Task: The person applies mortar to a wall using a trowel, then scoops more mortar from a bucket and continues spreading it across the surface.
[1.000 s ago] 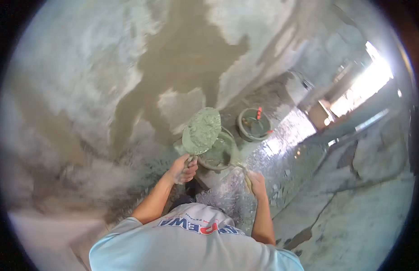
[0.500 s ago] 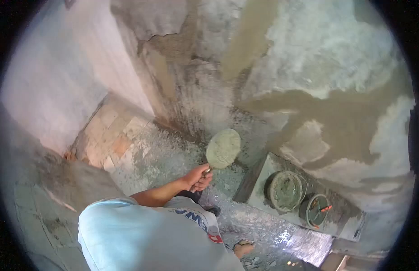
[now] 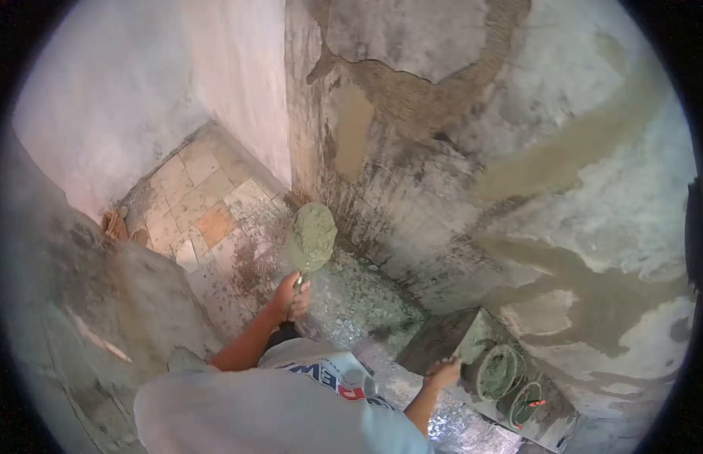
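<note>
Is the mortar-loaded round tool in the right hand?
No, the left hand holds the mortar-loaded round tool by its handle, apart from the right hand.

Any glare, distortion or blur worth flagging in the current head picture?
Head view: rounded black borders, with wide-angle distortion; head view: whitish glare on the floor near the bottom edge; head view: the mortar-laden tool in the left hand is readable, though its fine texture looks soft.
</note>
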Action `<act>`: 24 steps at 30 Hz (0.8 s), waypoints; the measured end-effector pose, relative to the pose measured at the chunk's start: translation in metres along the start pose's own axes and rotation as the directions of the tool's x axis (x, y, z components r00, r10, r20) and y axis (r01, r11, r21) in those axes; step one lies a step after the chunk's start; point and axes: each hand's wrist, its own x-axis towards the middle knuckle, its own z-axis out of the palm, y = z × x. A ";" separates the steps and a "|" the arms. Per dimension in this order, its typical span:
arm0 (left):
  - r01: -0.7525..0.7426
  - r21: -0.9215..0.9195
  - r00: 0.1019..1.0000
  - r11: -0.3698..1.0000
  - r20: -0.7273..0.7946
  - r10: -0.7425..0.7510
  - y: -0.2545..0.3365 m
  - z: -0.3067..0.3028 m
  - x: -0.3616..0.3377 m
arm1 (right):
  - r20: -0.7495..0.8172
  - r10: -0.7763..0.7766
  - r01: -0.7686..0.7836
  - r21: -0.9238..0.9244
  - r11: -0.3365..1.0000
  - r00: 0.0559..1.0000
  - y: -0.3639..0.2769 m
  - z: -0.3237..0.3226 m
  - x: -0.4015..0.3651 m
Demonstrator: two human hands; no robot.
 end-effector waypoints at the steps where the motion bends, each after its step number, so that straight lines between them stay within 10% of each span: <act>1: 0.016 -0.037 0.999 0.999 -0.033 -0.017 0.014 -0.026 -0.003 | 0.064 -0.025 0.020 0.088 0.996 0.998 0.013 0.036 -0.017; 2: 0.044 -0.086 0.996 0.995 -0.078 -0.051 0.021 -0.047 -0.008 | 0.220 -0.162 0.225 -0.297 0.928 0.962 0.013 0.071 -0.047; 3: 0.061 -0.081 0.996 0.995 -0.063 -0.066 0.033 -0.062 -0.015 | 0.433 -0.426 0.606 -0.606 0.516 0.795 0.047 0.098 -0.040; 4: 0.075 -0.070 0.996 0.995 -0.050 -0.078 0.057 -0.072 -0.018 | 0.556 -0.519 0.760 -0.500 0.416 0.650 0.075 0.132 -0.038; 5: 0.086 -0.053 0.995 0.995 -0.037 -0.088 0.078 -0.082 -0.025 | 0.597 -0.043 0.164 -0.151 0.975 0.801 0.037 0.175 -0.100; 7: 0.112 -0.037 0.993 0.993 -0.037 -0.113 0.113 -0.096 -0.034 | 0.775 -0.104 0.621 -0.410 0.668 0.623 -0.006 0.257 -0.175; 10: 0.114 0.008 0.991 0.993 -0.069 -0.113 0.163 -0.101 -0.034 | 0.900 -0.395 0.948 -0.055 0.313 0.182 -0.036 0.339 -0.248; 22: 0.063 0.031 0.988 0.998 0.136 -0.067 0.263 -0.119 0.023 | 0.933 -0.268 0.970 0.239 -0.041 -0.241 -0.096 0.479 -0.293; 24: 0.091 0.042 0.995 0.995 -0.044 -0.089 0.283 -0.105 0.032 | 0.925 -0.278 0.965 0.261 -0.034 -0.259 -0.093 0.499 -0.288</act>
